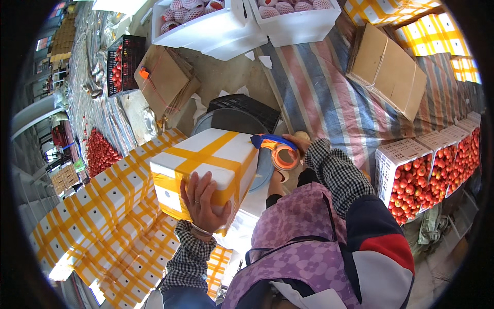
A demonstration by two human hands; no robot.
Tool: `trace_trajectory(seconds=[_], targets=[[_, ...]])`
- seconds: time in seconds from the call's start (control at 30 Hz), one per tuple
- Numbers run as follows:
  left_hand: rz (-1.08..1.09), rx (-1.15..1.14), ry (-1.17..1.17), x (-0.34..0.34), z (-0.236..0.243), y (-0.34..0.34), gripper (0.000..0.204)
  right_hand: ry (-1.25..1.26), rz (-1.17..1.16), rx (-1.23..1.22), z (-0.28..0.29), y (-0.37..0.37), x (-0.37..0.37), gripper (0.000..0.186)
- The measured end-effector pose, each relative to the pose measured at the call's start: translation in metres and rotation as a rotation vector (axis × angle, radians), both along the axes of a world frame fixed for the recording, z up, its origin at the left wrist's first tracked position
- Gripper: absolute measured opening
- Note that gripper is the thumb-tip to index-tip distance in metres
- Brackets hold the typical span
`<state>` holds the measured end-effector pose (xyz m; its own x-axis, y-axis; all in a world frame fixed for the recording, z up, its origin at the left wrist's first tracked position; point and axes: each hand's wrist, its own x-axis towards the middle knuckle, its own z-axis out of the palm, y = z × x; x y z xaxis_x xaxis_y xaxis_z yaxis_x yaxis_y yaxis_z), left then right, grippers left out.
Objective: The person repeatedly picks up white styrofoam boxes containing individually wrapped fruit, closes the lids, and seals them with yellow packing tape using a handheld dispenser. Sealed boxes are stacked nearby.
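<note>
left grip [201, 201]: fingers spread, pressing | right grip [297, 141]: closed, wrist bent

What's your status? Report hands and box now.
Left hand flat on white foam box. Right hand grips tape dispenser at box's edge. Nothing in the way.
</note>
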<state>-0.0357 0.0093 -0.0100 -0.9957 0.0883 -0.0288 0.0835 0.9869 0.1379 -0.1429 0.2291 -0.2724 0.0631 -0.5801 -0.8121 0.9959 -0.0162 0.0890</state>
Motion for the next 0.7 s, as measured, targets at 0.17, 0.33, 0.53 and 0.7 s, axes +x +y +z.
trace_trajectory(seconds=[0.17, 0.33, 0.53, 0.7], targets=[[0.340, 0.130, 0.133, -0.027, -0.018, -0.005, 0.054, 0.006, -0.037, -0.031, -0.010, -0.042, -0.032, 0.034], [-0.546, 0.036, -0.355, -0.018, 0.017, -0.028, 0.059, 0.001, -0.069, -0.020, -0.005, -0.127, -0.073, 0.035], [-0.311, 0.045, -0.247, -0.046, 0.004, -0.035, 0.041, 0.324, 0.174, -0.180, -0.009, -0.144, -0.095, 0.034], [0.187, 0.026, -0.037, -0.064, -0.019, -0.059, 0.029, 0.241, 0.107, -0.152, -0.010, -0.050, -0.068, 0.037]])
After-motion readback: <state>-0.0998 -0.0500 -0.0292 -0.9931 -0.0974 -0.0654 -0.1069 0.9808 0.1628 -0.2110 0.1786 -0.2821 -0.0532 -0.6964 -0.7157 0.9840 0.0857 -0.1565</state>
